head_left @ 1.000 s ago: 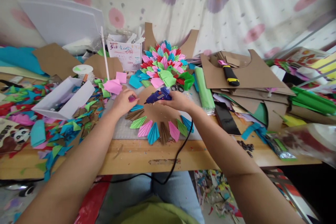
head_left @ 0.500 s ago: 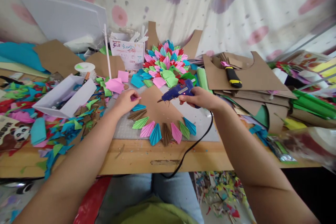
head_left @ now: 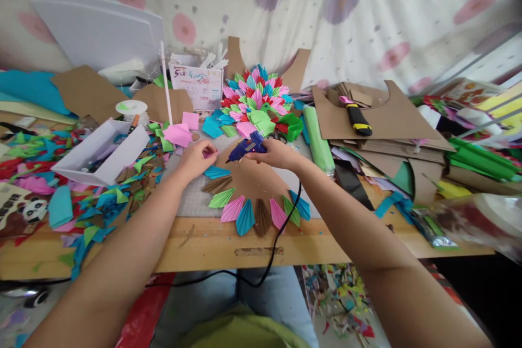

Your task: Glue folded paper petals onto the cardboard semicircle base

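Observation:
My right hand [head_left: 277, 153] grips a blue hot glue gun [head_left: 247, 147], its nozzle pointing left and down over the brown cardboard piece [head_left: 255, 176]. Close to the cardboard's left edge, my left hand [head_left: 199, 156] is closed in a pinch, with a bit of pink paper [head_left: 209, 153] between the fingers, mostly hidden. Pleated paper petals in blue, brown, green and pink fan out around the cardboard's near rim, among them a blue petal [head_left: 245, 218] and a brown petal [head_left: 261, 217]. A black cord [head_left: 281, 231] hangs from the glue gun across the table's front edge.
Behind the cardboard stands a colourful paper-petal piece [head_left: 256, 92]. On the left are a white box [head_left: 101, 155] and many paper scraps [head_left: 92, 212]. At right lie a green paper roll [head_left: 318, 141], stacked cardboard [head_left: 391, 147] and a black-and-yellow cutter [head_left: 359, 119].
My right hand has brought the glue gun leftward, its nozzle now nearer my left hand. The left hand stays almost where it was. The cardboard with its petals appears slightly turned.

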Demonstrator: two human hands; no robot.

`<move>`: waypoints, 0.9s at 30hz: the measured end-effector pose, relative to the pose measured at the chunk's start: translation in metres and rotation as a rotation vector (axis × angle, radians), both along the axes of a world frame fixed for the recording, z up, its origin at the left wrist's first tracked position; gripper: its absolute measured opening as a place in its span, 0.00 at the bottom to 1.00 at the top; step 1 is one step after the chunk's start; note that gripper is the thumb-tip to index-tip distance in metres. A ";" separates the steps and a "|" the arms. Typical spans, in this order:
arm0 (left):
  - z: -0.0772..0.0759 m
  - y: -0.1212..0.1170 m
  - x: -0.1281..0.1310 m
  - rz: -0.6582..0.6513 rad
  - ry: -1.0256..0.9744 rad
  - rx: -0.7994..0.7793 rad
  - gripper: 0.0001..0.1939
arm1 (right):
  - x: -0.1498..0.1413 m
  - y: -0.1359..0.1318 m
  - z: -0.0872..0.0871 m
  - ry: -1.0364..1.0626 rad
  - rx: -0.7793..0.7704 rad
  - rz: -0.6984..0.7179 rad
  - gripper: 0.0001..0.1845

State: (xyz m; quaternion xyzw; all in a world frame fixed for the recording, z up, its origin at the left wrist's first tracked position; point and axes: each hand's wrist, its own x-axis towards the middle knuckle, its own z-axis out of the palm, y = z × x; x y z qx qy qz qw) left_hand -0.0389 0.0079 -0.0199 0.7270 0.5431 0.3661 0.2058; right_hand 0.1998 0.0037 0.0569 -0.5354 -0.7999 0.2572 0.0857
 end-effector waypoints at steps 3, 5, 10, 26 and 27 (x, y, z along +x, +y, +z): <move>-0.003 0.000 0.003 -0.067 -0.075 0.002 0.06 | 0.001 0.000 -0.001 -0.022 0.002 0.016 0.21; -0.004 -0.001 0.004 -0.102 -0.088 -0.008 0.07 | 0.001 0.001 -0.001 -0.051 0.004 0.012 0.21; -0.004 -0.002 0.004 -0.107 -0.057 -0.027 0.08 | -0.001 0.004 -0.007 -0.088 0.028 -0.025 0.21; -0.004 -0.002 0.005 -0.092 -0.036 -0.039 0.08 | 0.001 0.004 -0.009 -0.088 0.057 0.006 0.23; -0.004 -0.002 0.005 -0.089 -0.031 -0.040 0.07 | 0.001 0.004 -0.009 -0.087 0.067 -0.002 0.23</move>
